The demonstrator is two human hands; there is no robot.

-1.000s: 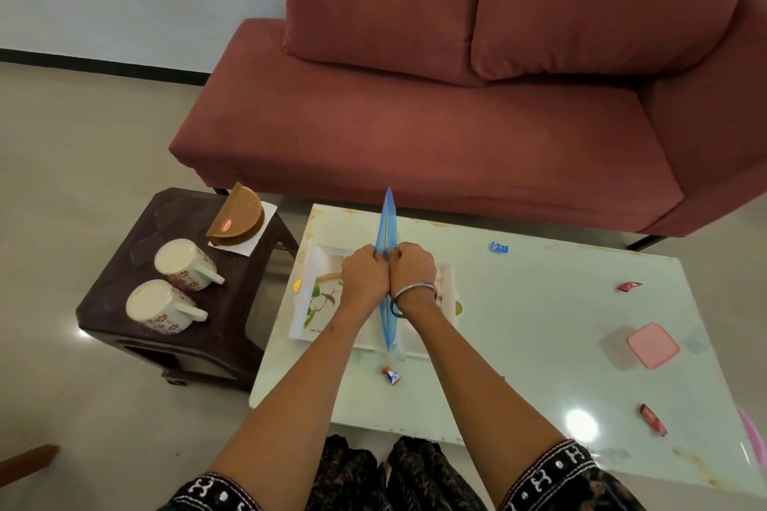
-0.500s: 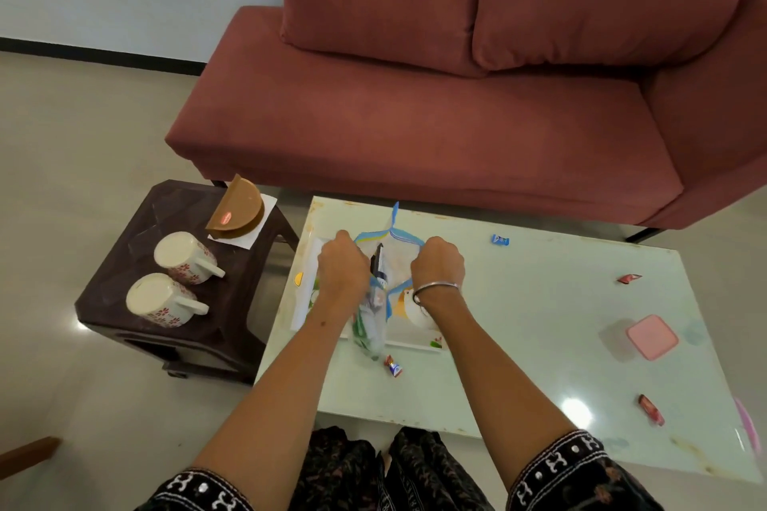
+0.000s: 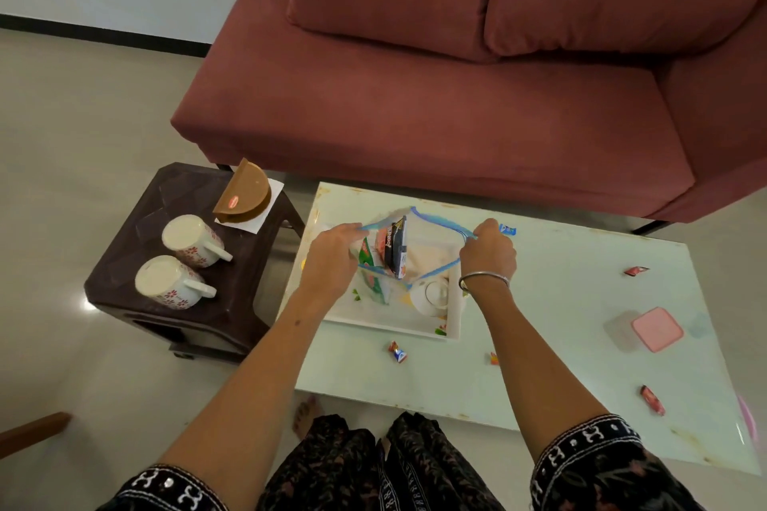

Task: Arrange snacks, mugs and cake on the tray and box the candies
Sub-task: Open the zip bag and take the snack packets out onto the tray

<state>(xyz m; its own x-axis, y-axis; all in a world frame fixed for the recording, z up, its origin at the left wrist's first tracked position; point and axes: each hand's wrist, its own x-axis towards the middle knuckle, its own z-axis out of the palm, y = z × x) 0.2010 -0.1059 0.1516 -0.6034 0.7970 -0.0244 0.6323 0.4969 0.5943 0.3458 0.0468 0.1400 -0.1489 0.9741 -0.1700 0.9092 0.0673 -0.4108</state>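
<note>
A clear bag with a blue zip rim (image 3: 440, 220) is held wide open above the white tray (image 3: 452, 328) on the glass table (image 3: 560, 303). My left hand (image 3: 332, 257) grips its left edge and my right hand (image 3: 489, 251) grips its right edge. Snack packets (image 3: 392, 251) stand inside, one green, one red, one black. Two floral mugs (image 3: 189, 236) (image 3: 168, 282) and a half-round brown cake (image 3: 245, 195) sit on the dark stool (image 3: 133, 245). Wrapped candies (image 3: 397, 352) (image 3: 635, 270) (image 3: 652, 406) (image 3: 507, 229) lie scattered on the table. A pink-lidded box (image 3: 655, 329) stands at the right.
A red sofa (image 3: 415, 95) runs along the far side of the table. The stool stands close to the table's left edge. A wooden piece (image 3: 33, 429) lies on the floor at lower left. My knees touch the table's near edge.
The bag was pinched shut and upright between both hands; my hands have pulled apart sideways, opening its mouth wide and showing the packets inside.
</note>
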